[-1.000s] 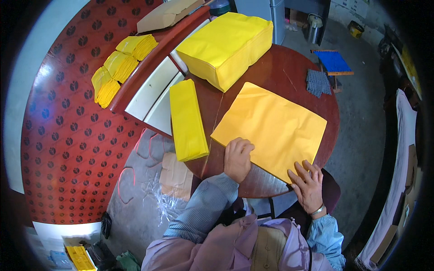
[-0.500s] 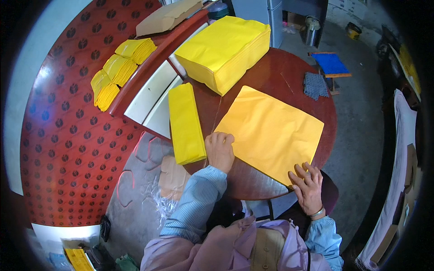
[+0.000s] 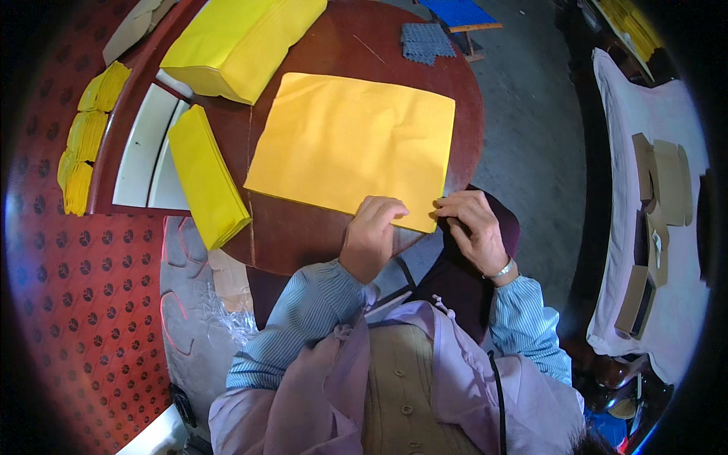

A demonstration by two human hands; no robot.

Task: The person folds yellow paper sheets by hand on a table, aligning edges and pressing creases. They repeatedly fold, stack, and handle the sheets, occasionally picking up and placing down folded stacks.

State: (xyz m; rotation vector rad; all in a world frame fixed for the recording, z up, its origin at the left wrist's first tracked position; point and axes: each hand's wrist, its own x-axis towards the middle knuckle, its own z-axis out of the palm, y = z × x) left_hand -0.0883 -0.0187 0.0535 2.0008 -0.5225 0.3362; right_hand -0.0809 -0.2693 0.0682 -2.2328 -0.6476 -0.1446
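A large orange-yellow paper sheet (image 3: 353, 144) lies flat on the round red-brown table (image 3: 303, 241), its near right corner at the table's front edge. Whether it is one sheet or a thin stack, I cannot tell. My left hand (image 3: 373, 236) has its fingers curled closed at the near edge of the paper, a little left of that corner. Beside the same corner, my right hand (image 3: 476, 233) pinches the right edge between thumb and fingertips. To the left lies a long, narrow folded bundle of yellow paper (image 3: 206, 178). Behind it stands a thick yellow paper stack (image 3: 243, 53).
White drawer fronts (image 3: 146, 144) adjoin the table's left side. Several small yellow bundles (image 3: 85, 140) rest on the red patterned surface (image 3: 98, 303). A grey textured mat (image 3: 426, 43) lies at the table's far right. Opened cardboard boxes (image 3: 654, 235) sit on a pale cloth at the right.
My view has swung right and downward. My left hand has slid right along the paper's near edge, closer to my right hand. My right hand's spread fingers have closed at the corner.
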